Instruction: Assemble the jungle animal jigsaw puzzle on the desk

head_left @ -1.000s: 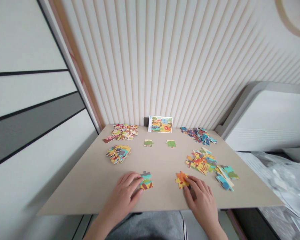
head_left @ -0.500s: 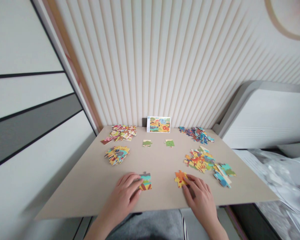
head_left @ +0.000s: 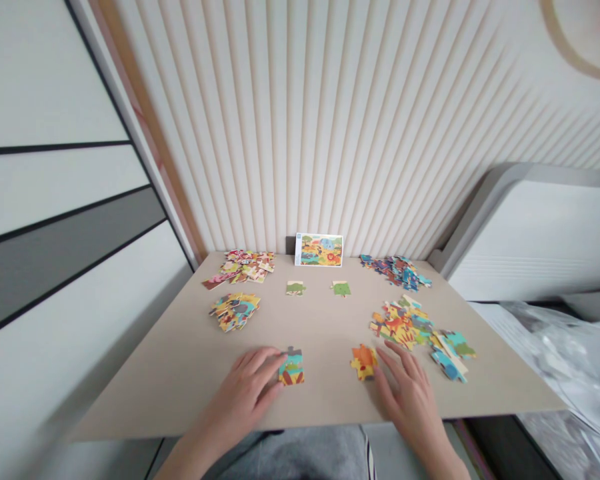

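Near the table's front edge lies a jigsaw piece (head_left: 293, 368) with turquoise, green, yellow and brown on it. My left hand (head_left: 253, 380) rests at its left side, index fingertip at the edge, thumb apart from the finger. An orange and yellow jigsaw piece (head_left: 363, 363) lies flat to the right of it. Beside that one is my right hand (head_left: 405, 383), open, its thumb close to the piece's right edge and its fingers spread. Two green-and-cream pieces, a left one (head_left: 295, 288) and a right one (head_left: 341, 288), lie apart farther back.
A picture card (head_left: 319, 250) of animals stands against the ribbed wall. Piles of pieces lie at back left (head_left: 245, 265), middle left (head_left: 235, 311), back right (head_left: 400, 272) and middle right (head_left: 405, 323). Several more pieces (head_left: 450, 353) lie at the right. Clear plastic wrapping (head_left: 545, 347) is beyond the table.
My right hand has let go of the orange piece and moved slightly right, its fingers spreading. My left hand's fingers have drawn back slightly from the turquoise piece. Both pieces stay on the table.
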Tool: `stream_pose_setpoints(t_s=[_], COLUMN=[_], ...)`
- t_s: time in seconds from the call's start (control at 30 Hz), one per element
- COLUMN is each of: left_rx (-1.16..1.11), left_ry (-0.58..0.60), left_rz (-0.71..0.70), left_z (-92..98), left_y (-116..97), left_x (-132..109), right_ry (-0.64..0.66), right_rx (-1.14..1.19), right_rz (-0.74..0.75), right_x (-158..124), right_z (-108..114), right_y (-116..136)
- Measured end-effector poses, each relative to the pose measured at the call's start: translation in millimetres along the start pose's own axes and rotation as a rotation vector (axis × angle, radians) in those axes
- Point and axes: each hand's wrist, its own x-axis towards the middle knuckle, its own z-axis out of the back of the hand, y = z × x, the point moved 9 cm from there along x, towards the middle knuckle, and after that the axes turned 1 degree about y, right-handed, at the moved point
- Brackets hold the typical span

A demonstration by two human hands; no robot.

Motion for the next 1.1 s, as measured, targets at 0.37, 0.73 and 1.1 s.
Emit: stream_pose_setpoints(t_s=[0.37,0.73,1.1], left_rx=[0.332,0.323,0.321], left_ry=[-0.029,-0.027,-0.036], left_rz=[0.018,0.07,0.09], left_z=[-17.9,-41.3,-34.9], left_y=[30.2,68.1,70.6], left_x=[151.1,150.5,148.7], right_ry=[0.246,0.271,0.265], right_rx=[-0.088,0.006,0.01], right_rz=[0.093,0.079,0.053], right_x=[169.4,175.4,176.2], right_z=[-74.0,-106.0,-105.4], right_y=[7.6,-10.9,-15.1])
